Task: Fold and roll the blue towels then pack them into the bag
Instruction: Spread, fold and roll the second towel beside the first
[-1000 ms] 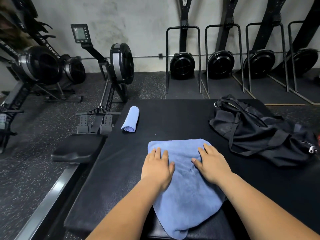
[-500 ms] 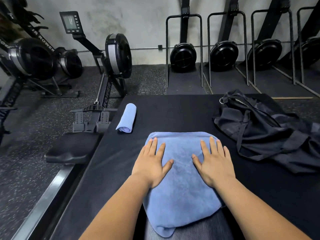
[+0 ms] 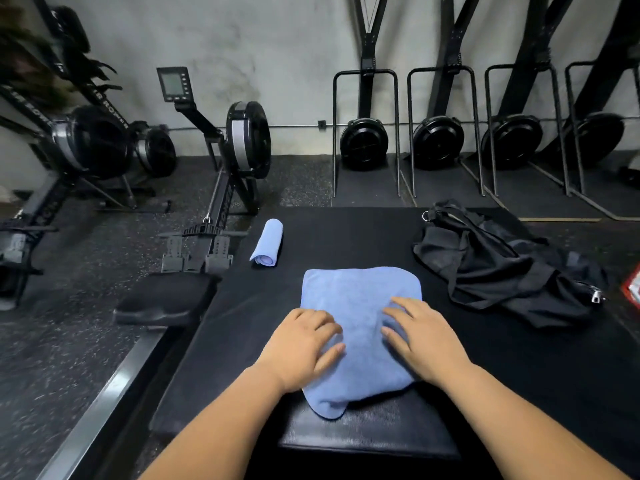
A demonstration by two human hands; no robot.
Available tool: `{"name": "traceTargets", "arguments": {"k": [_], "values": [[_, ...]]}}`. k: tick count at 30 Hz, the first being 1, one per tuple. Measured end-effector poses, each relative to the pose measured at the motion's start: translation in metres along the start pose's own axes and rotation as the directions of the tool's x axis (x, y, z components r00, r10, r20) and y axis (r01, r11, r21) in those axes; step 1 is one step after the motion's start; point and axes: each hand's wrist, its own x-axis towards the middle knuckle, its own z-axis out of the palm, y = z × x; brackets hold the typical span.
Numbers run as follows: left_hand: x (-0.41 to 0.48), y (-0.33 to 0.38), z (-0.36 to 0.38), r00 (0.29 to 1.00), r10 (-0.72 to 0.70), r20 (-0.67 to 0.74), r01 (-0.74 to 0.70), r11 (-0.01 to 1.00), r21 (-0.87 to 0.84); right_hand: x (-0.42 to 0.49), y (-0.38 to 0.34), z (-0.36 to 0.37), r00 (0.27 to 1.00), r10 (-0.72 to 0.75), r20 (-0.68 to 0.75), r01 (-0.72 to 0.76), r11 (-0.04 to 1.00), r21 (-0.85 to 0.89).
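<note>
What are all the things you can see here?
flat blue cloth towel: one, blue, middle of the mat
rolled blue towel: one, blue, mat's far left edge
crumpled black fabric bag: one, black, right on the mat
black padded mat: one, black, under the towels and bag
rowing machines: at least two, black, left on the floor
upright stored rowers: four, black, along the wall
left hand: one, resting on the flat towel
right hand: one, resting on the flat towel
</note>
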Motion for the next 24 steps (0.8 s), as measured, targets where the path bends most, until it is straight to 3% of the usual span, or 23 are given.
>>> {"name": "traceTargets", "arguments": {"k": [3, 6, 8, 11, 14, 16, 17, 20, 22, 24], "values": [[-0.028, 0.021, -0.018, 0.988, 0.119, 0.096, -0.124, 0.991, 0.048, -0.035, -0.007, -0.022, 0.987, -0.158, 0.037, 0.158, 0.987, 0.003], [-0.046, 0.03, -0.017, 0.986, 0.063, 0.153, -0.071, 0.996, 0.049, -0.057, -0.013, -0.02, 0.959, -0.219, 0.177, 0.231, 0.972, -0.048], [-0.049, 0.033, -0.016, 0.994, -0.012, 0.11, 0.012, 1.0, 0.003, -0.062, -0.014, -0.012, 0.967, -0.206, 0.151, 0.213, 0.977, -0.03], [-0.043, 0.041, -0.026, 0.975, -0.222, 0.012, 0.222, 0.969, -0.108, -0.057, -0.022, -0.021, 1.0, 0.021, -0.008, -0.02, 0.997, 0.078], [-0.023, 0.041, -0.051, 0.896, -0.435, -0.091, 0.367, 0.84, -0.4, -0.037, -0.025, -0.041, 0.966, 0.236, -0.105, -0.202, 0.944, 0.261], [-0.003, 0.033, -0.066, 0.84, -0.523, -0.142, 0.408, 0.782, -0.472, -0.02, -0.021, -0.058, 0.93, 0.321, -0.18, -0.246, 0.905, 0.347], [0.006, 0.028, -0.071, 0.834, -0.532, -0.149, 0.438, 0.801, -0.408, -0.012, -0.018, -0.063, 0.919, 0.334, -0.21, -0.261, 0.913, 0.312], [0.013, 0.016, -0.07, 0.858, -0.501, -0.115, 0.504, 0.864, -0.001, -0.005, -0.021, -0.062, 0.933, 0.254, -0.255, -0.238, 0.967, 0.09], [0.004, 0.016, -0.062, 0.914, -0.386, -0.123, 0.389, 0.921, 0.002, -0.014, -0.029, -0.049, 0.977, 0.088, -0.193, -0.076, 0.995, 0.07], [-0.011, 0.021, -0.048, 0.972, -0.215, -0.092, 0.211, 0.976, -0.051, -0.027, -0.037, -0.031, 0.998, -0.053, -0.036, 0.057, 0.991, 0.12]]}}
